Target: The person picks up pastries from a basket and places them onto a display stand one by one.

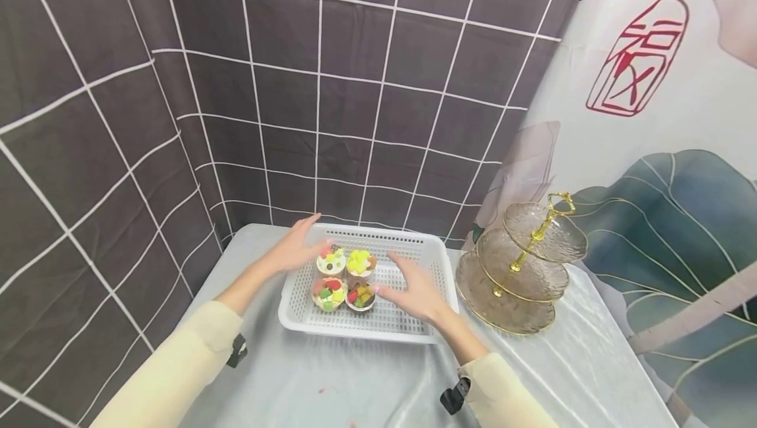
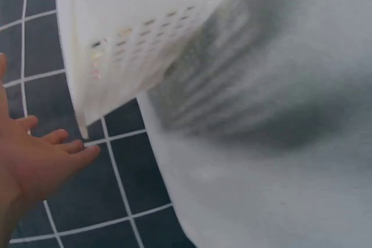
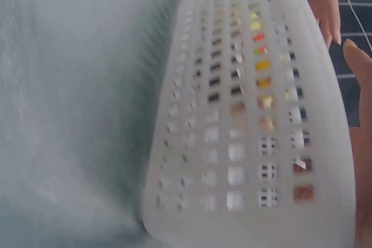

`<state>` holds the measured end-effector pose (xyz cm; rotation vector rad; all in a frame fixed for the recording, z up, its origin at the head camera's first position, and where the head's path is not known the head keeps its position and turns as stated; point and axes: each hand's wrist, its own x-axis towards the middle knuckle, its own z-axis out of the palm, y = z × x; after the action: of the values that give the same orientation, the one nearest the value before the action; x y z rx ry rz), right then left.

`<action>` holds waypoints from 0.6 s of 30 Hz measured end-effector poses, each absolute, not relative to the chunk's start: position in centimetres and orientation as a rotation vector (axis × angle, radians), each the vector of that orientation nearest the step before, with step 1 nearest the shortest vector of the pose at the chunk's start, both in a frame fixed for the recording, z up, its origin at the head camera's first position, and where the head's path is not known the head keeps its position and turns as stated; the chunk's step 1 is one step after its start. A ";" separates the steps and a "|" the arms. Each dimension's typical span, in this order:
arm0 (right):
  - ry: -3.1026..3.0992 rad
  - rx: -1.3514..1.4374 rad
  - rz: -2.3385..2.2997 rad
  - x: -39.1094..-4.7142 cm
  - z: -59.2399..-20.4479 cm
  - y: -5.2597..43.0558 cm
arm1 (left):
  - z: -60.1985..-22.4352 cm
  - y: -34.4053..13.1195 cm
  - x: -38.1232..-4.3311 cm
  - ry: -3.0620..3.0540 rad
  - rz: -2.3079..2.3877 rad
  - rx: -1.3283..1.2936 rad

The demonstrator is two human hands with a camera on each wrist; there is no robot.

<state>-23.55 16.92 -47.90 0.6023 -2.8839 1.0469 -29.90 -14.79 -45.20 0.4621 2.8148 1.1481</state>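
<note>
Inside a white perforated plastic basket (image 1: 367, 335), several fruit-topped cupcakes stand grouped left of its middle. One has a yellow topping (image 1: 358, 261), and a darker cupcake (image 1: 360, 298) carries red and orange fruit pieces. My left hand (image 1: 294, 252) hovers over the basket's left side, fingers spread beside the cupcakes. My right hand (image 1: 416, 288) is over the right part, its thumb near the darker cupcake. Neither hand grips anything. In the left wrist view the left hand (image 2: 40, 155) is beside the basket's rim; in the right wrist view the basket wall (image 3: 232, 143) partly hides the right hand (image 3: 361, 91).
To the right of the basket stands a three-tier glass stand (image 1: 514, 270) with gold rims and a gold handle. A pale cloth (image 1: 284, 382) covers the table. Dark gridded curtain (image 1: 355, 106) hangs close behind and at the left; a printed white cloth (image 1: 698, 119) hangs at the right.
</note>
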 end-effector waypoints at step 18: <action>-2.995 0.664 1.093 -23.4 -49.6 13.6 | -48.6 -18.6 -29.4 2.027 1.716 0.035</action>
<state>-23.36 13.64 -49.61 0.6639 -2.9952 1.0928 -29.39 -18.62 -48.58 0.0345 2.0274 1.7163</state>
